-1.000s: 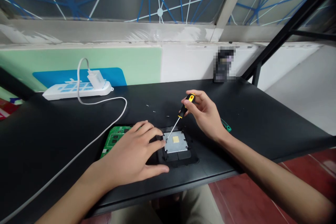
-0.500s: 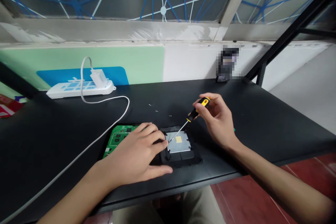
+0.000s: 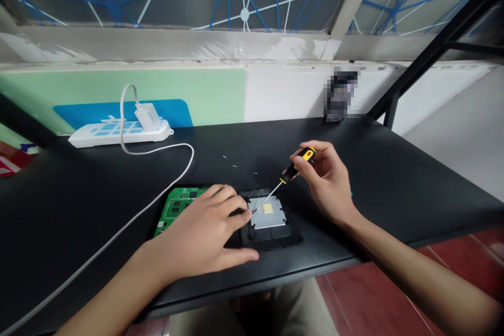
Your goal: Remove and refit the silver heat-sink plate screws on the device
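A screwdriver (image 3: 292,172) with a black and yellow handle is gripped by the closed fingers of my right hand (image 3: 326,181). It slants down to the left, with its tip at the left edge of a silver metal plate (image 3: 275,218). A yellow square pad (image 3: 268,208) sits on the plate, which lies in a black plastic casing (image 3: 297,240). My left hand (image 3: 208,231) lies open over the casing's left side and a green circuit board (image 3: 177,200), hiding part of both. Its index fingertip is beside the screwdriver tip, and its thumb stretches along the near side.
Three small screws lie behind the casing, one of them a screw (image 3: 255,173) nearest it. A white power strip (image 3: 106,134) with a plugged-in charger (image 3: 148,116) stands back left. Its white cable (image 3: 153,200) runs across the black table (image 3: 394,178). A pixelated dark object (image 3: 339,97) leans against the wall.
The screwdriver tip has shifted slightly left on the metal plate, to its edge near my left index fingertip. My left hand stays in place.
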### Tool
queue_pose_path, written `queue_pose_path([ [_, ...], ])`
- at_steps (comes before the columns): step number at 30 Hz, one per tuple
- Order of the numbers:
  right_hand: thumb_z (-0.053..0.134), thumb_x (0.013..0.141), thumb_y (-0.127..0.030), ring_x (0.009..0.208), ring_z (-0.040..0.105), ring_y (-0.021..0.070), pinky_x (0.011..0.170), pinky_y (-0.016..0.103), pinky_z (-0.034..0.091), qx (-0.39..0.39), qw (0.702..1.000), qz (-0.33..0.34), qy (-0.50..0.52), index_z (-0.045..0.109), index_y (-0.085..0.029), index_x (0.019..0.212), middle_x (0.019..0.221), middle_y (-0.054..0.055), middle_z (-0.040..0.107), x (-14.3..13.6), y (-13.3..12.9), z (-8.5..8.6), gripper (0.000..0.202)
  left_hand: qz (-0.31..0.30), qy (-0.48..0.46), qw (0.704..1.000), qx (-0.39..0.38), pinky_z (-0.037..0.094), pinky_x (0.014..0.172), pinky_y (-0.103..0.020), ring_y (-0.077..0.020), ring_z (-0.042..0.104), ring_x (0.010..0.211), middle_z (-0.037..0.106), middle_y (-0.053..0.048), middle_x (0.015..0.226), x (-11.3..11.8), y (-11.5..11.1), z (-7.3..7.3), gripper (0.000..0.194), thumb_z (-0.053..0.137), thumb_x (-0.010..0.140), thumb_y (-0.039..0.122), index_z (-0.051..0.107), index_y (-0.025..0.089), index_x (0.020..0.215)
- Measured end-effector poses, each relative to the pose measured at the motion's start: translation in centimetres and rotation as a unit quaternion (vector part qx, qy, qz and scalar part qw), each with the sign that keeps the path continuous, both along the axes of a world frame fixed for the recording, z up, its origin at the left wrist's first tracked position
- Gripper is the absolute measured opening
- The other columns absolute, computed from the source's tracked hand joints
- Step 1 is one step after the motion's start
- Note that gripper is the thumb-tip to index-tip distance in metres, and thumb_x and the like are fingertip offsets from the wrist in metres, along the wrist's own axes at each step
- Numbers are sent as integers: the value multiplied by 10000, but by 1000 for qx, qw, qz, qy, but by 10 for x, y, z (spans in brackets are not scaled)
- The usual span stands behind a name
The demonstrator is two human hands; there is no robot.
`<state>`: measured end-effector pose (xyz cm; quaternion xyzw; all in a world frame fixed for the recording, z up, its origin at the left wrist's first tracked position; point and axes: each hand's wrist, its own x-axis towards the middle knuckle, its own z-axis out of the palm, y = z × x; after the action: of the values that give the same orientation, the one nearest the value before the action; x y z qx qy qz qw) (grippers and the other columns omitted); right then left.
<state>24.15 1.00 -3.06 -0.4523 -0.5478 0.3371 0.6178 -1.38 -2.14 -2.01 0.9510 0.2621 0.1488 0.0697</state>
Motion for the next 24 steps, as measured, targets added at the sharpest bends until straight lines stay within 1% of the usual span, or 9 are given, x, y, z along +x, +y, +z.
queue_pose_path([
  [7,764,826,-368,684,650,131,597,291,606,6,1000,5,-4,587,-276,1026,866,-14,629,0,-1,0,282,-2,-5,1000,4,452,948,-459,-291,592,1029,704,-95,1072,2,0,0,437,668,918,541,722,159,1125],
  [13,766,831,-368,696,668,138,629,308,603,22,1000,17,-1,578,-278,1035,882,-8,657,-3,-3,1,292,-3,-1,1000,5,451,927,-445,-287,591,1012,703,-102,1063,2,0,0,431,679,919,518,722,128,1097],
  [16,753,842,-361,703,682,145,631,317,599,32,999,26,-12,566,-282,1055,900,-5,660,-4,-5,1,294,-1,-4,1000,1,457,921,-443,-284,598,1008,704,-95,1066,1,0,0,410,686,915,517,725,149,1091],
  [24,752,843,-366,710,692,158,649,342,610,71,997,15,-21,562,-304,1049,914,2,650,-4,-11,6,287,6,-7,1000,-4,468,912,-443,-279,608,1008,708,-86,1064,1,0,1,395,688,918,503,721,163,1116],
])
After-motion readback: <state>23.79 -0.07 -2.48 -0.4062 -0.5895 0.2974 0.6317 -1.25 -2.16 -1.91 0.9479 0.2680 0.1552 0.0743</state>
